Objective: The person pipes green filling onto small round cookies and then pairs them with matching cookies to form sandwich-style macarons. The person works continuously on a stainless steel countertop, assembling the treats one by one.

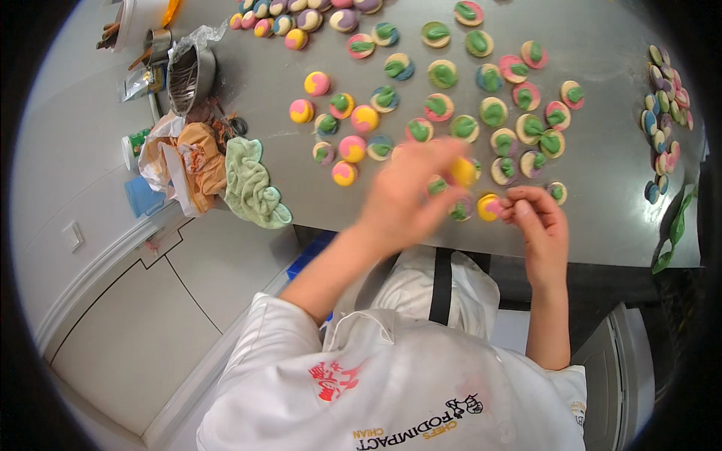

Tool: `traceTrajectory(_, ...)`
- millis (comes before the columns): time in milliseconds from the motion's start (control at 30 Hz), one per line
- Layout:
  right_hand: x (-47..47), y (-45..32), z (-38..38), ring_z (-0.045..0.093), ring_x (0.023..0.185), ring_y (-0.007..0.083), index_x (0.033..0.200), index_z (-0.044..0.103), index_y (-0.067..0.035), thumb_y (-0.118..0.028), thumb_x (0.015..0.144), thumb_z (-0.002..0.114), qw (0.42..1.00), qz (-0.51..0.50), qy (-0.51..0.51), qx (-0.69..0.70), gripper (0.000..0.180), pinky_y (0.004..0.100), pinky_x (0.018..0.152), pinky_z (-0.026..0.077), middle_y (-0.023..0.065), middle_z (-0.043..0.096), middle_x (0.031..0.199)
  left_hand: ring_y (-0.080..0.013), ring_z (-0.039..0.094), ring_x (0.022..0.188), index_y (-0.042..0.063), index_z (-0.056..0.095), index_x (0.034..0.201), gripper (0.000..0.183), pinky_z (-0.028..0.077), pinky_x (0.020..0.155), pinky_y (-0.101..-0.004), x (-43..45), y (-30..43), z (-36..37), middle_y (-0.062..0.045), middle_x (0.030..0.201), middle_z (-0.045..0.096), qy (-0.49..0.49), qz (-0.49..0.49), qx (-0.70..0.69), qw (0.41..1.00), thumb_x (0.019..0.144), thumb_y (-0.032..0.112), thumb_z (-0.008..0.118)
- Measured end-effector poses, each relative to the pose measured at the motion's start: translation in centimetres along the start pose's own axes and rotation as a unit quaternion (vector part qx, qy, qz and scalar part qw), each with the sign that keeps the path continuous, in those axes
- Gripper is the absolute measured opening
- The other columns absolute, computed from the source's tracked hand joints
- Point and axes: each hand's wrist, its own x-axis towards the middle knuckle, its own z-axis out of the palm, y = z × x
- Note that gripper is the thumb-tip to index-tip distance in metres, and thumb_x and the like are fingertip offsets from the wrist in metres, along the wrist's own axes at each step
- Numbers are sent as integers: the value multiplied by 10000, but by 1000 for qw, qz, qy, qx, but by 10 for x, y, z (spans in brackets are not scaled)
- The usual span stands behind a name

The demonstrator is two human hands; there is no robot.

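My left hand (417, 191), somewhat blurred, holds a yellow macaron shell (463, 171) between thumb and fingers above the steel table. Close to its right, my right hand (536, 217) has its fingertips at the edge of a yellow and pink macaron (489, 207). Around both hands lie many upturned macaron shells topped with green filling, such as a cream and green one (443, 74). Several pink and yellow macarons or shells (352, 149) lie left of my left hand. The table under my left hand is partly hidden.
Closed two-coloured macarons (309, 20) crowd the far left edge, and another group (664, 107) lies at the right. At the left stand a metal bowl (194, 79), a green cloth (248, 186) and a crumpled piping bag (197, 158). A green bag (677, 225) lies at the right corner.
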Motion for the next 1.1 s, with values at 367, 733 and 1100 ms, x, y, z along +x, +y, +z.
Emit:
traceTrajectory(367,-42,22,34,593,853,117,1058,616,21,-118,932,543,962,-71,232,-128,201,267,809,477,73,642,939,-296,586,889,45,573,1058,365,478,786,-388,16,-97,-113,-105,914,634,25,12,251,968,713,6,689)
traceTrajectory(733,-63,43,55,603,885,122,1066,605,28,-89,940,529,956,-108,256,-91,188,262,804,496,73,631,951,-316,593,985,26,608,978,258,480,847,-395,23,-113,-96,-126,1056,654,5,59,267,962,728,12,674)
traceTrajectory(1100,-53,29,37,596,910,130,1114,589,23,-91,939,529,954,-143,246,-93,218,284,810,499,70,619,993,-319,592,964,33,612,968,266,458,863,-401,21,-106,-91,-117,1023,653,5,21,254,967,710,-2,667)
